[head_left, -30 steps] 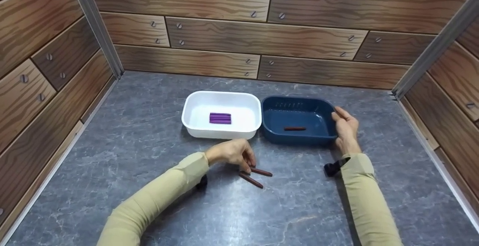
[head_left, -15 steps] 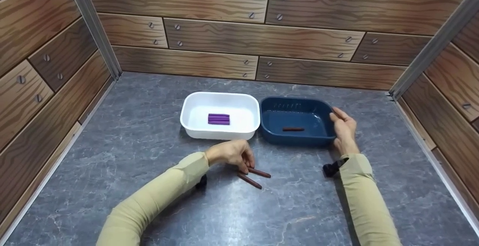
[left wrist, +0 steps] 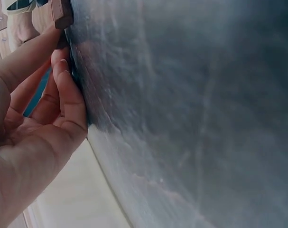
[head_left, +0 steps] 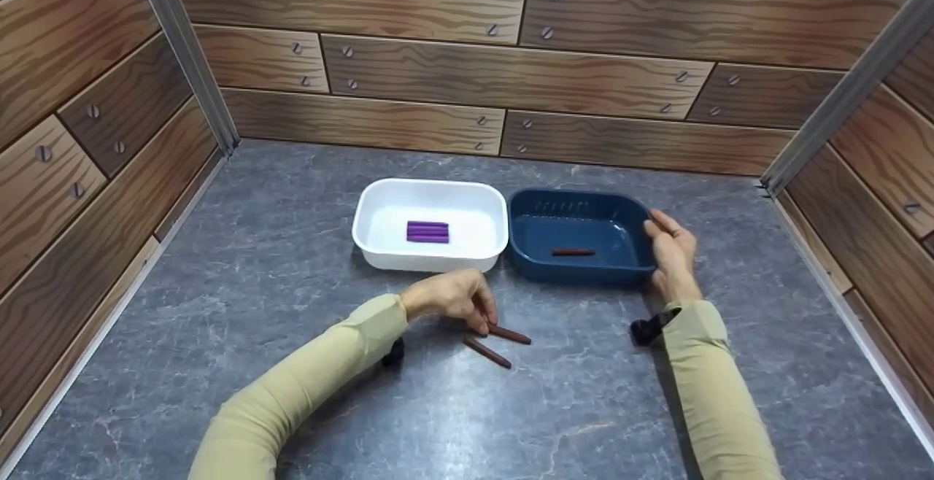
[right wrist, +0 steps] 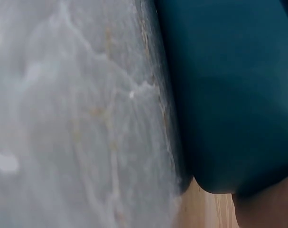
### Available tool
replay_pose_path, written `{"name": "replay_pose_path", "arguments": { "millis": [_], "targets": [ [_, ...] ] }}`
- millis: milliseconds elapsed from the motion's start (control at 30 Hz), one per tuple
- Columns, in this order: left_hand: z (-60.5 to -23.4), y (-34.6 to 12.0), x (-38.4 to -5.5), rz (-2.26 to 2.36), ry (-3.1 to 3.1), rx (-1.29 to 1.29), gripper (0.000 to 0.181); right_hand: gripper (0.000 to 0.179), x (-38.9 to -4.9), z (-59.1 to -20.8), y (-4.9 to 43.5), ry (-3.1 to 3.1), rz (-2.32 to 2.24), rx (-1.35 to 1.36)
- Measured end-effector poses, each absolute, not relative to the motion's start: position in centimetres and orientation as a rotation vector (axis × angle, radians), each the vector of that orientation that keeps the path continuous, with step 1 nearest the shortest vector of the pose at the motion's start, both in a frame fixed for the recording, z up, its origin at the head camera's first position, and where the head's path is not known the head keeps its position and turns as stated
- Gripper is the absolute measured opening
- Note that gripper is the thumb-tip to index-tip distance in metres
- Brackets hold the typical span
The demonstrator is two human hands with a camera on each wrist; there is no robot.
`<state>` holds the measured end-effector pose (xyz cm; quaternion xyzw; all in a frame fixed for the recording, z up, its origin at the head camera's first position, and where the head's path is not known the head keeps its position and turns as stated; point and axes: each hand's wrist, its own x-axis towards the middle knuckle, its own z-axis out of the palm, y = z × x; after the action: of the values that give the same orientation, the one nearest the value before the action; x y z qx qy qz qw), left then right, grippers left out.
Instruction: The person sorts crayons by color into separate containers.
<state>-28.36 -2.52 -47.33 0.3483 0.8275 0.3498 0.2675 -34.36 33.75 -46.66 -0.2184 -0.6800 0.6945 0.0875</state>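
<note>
With thumb and fingertips, my left hand (head_left: 452, 296) pinches the left end of a brown stick (head_left: 512, 334) on the grey table. A second brown stick (head_left: 487, 352) lies just nearer, slanting the same way. In the left wrist view a square-ended brown stick (left wrist: 62, 14) shows at the top, beyond the left hand (left wrist: 44, 114); its far part is cut off. My right hand (head_left: 673, 250) grips the right rim of a dark blue basin (head_left: 584, 273), which contains one brown stick (head_left: 573, 252). The right wrist view is filled mostly by the blue basin's wall (right wrist: 229, 95).
A white basin (head_left: 430, 261) stands against the blue basin's left side. Inside it several purple sticks (head_left: 427, 232) lie side by side. Wood-patterned walls (head_left: 408, 64) enclose the grey table (head_left: 569, 422) at the back and both sides.
Hardly anything has moved. The left fingertips and the pinched brown stick have shifted very slightly away from the nearer stick. The right hand stays on the blue basin.
</note>
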Motion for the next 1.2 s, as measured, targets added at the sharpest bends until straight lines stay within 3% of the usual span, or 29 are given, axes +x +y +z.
{"name": "replay_pose_path", "arguments": {
  "millis": [1200],
  "targets": [
    [-44.3,-0.8,-28.4,1.333,2.291,1.085,0.017,0.045,-34.7,-46.8,33.8,-2.015,2.069,-0.685]
  ]
}}
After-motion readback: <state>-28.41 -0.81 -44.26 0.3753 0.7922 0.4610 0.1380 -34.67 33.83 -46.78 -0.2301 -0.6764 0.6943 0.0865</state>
